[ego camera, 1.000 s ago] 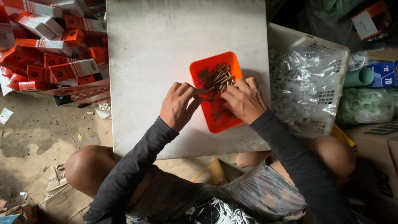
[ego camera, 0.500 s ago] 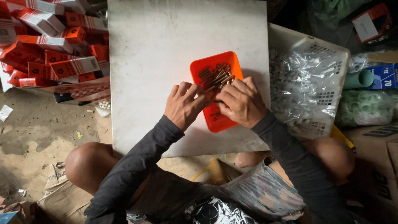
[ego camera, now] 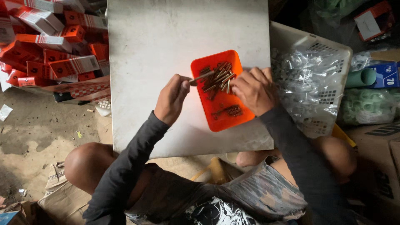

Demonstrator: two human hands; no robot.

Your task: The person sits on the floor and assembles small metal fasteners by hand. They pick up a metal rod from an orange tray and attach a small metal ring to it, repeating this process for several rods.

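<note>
An orange plastic tray [ego camera: 225, 114] lies on a white board [ego camera: 166, 46] across my lap. A heap of small brass-coloured metal pins [ego camera: 218, 77] fills the tray's far end, and a few more lie near its middle. My left hand [ego camera: 173, 98] pinches a small bundle of pins [ego camera: 201, 76] at the tray's left rim. My right hand [ego camera: 255, 89] rests on the tray's right side with its fingertips in the heap; whether it grips any pins is hidden.
Red and white cardboard boxes [ego camera: 50, 46] are piled at the left on the dirt floor. A white plastic basket [ego camera: 329, 54] full of small clear bags stands at the right. Green rolls [ego camera: 362, 77] and cartons lie beyond it. My knees stick out under the board.
My hands were close together over the tray's near half. They have moved apart: the left went to the tray's left rim holding pins, the right went up to the heap.
</note>
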